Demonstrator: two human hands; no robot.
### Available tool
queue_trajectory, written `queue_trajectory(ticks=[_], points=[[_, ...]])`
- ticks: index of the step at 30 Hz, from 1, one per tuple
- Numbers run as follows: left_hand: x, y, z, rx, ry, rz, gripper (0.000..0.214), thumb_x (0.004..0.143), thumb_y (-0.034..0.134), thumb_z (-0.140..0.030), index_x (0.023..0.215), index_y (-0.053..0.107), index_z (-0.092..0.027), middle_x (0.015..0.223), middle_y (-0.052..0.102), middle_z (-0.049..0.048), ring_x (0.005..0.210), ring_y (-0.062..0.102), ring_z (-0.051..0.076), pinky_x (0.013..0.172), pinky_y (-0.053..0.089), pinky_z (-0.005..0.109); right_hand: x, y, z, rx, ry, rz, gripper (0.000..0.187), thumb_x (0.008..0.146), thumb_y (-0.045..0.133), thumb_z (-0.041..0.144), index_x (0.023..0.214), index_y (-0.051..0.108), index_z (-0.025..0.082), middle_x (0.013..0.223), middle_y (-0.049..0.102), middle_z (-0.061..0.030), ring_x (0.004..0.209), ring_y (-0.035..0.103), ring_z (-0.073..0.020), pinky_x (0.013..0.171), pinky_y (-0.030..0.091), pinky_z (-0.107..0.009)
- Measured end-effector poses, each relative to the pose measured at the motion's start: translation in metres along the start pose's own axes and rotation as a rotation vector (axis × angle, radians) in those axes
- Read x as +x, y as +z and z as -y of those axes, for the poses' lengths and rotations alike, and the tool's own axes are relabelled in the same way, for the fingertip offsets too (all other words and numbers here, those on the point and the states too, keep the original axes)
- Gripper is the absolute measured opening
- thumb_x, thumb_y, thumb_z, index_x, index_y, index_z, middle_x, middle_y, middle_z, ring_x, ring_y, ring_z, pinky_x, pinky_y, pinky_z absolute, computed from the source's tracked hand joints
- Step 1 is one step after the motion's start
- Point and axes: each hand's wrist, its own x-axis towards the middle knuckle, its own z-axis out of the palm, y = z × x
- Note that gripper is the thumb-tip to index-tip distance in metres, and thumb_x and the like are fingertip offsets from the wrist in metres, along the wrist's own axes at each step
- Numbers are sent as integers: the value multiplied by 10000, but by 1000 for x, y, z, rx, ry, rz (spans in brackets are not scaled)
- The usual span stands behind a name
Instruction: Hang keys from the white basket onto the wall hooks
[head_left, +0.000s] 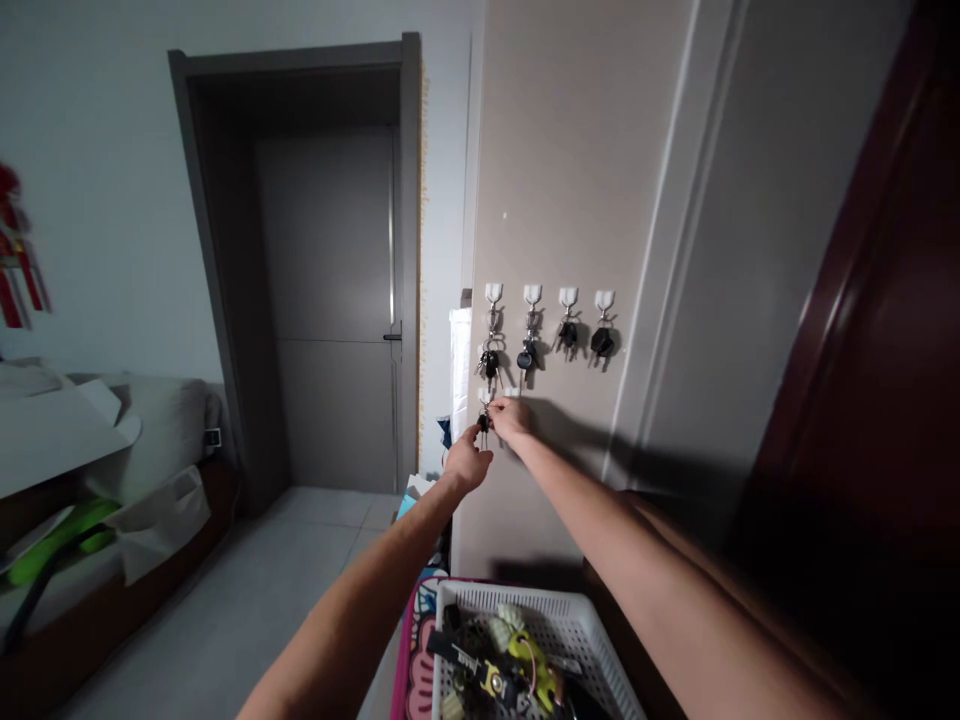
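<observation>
A small bunch of keys [484,424] hangs by its ring at the lower left wall hook [484,396]. My left hand [468,462] comes from below, thumb and fingers closed on the black key head. From the right, my right hand [510,420] pinches the ring just under the hook. Its fingertips partly hide the ring, so I cannot tell whether it is fully on the hook. Beside it, another lower hook [512,393] is partly covered by my right hand. Above hang more key bunches, including the left one [490,362] and the right one [602,342], on white hooks.
Below my arms stands a white plastic basket [577,606] with assorted small items, on a pink-edged patterned surface [409,640]. A grey door [330,240] is at the left. Further left is a sofa [169,415] with things on it. A dark red panel [862,330] stands right.
</observation>
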Motion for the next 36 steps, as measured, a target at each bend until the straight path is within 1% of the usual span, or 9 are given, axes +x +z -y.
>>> queue_trajectory(ticks=[3, 9, 11, 15, 18, 21, 26, 32, 36], points=[[-4, 3, 6, -11, -1, 10, 530, 589, 448, -133, 1103, 322, -158, 1009, 476, 90, 822, 480, 143, 663, 373, 218, -5, 4, 0, 33, 149, -129, 213, 684, 375, 197, 814, 544, 184, 739, 587, -27, 593, 537, -97, 518, 402, -189], [-39, 13, 27, -104, -68, 57, 448, 605, 440, -133, 1048, 382, -109, 1021, 459, 115, 785, 493, 126, 606, 391, 189, -43, -5, -4, 31, 65, -73, 203, 656, 429, 186, 827, 537, 173, 768, 583, -14, 559, 529, -75, 550, 405, -183], [-56, 21, 38, -87, -71, 147, 414, 604, 454, -152, 1013, 414, -103, 983, 486, 108, 770, 497, 122, 607, 396, 187, -69, -13, -12, -15, -6, 22, 205, 632, 457, 183, 818, 543, 175, 766, 581, -10, 580, 528, -80, 566, 401, -184], [-91, 33, 55, 84, 6, 350, 383, 598, 467, -175, 976, 448, -116, 932, 521, 80, 747, 505, 121, 629, 403, 198, -139, -26, -37, -157, -166, 320, 189, 615, 458, 190, 767, 566, 157, 713, 591, -20, 615, 525, -101, 578, 385, -188], [-116, 37, 65, 257, 125, 361, 360, 602, 451, -156, 961, 463, -142, 920, 530, 51, 779, 496, 117, 701, 385, 201, -190, -22, -55, -206, -189, 541, 188, 607, 445, 195, 741, 573, 161, 696, 597, -19, 622, 522, -105, 566, 373, -182], [-137, 38, 76, 419, 201, 365, 346, 606, 443, -160, 951, 471, -157, 953, 516, 46, 847, 471, 129, 766, 351, 211, -221, -7, -67, -283, -206, 676, 208, 591, 448, 204, 754, 572, 169, 712, 595, -26, 631, 518, -118, 542, 358, -189], [-154, 38, 89, 603, 245, 381, 296, 645, 401, -197, 930, 481, -178, 958, 507, 40, 876, 452, 139, 762, 340, 218, -231, 12, -67, -370, -196, 659, 246, 583, 455, 259, 791, 557, 176, 785, 580, -50, 720, 504, -155, 549, 340, -206], [-158, 35, 87, 682, 280, 442, 265, 683, 353, -307, 904, 480, -235, 905, 512, 3, 807, 476, 126, 682, 353, 202, -233, 13, -66, -361, -157, 670, 302, 543, 494, 277, 826, 528, 178, 819, 566, -44, 708, 496, -153, 519, 329, -202], [-160, 36, 86, 717, 274, 445, 337, 623, 420, -400, 913, 472, -236, 906, 499, 9, 806, 473, 143, 670, 347, 211, -234, 15, -67, -375, -162, 660, 256, 526, 505, 260, 767, 537, 179, 786, 567, -31, 678, 493, -141, 486, 314, -190]])
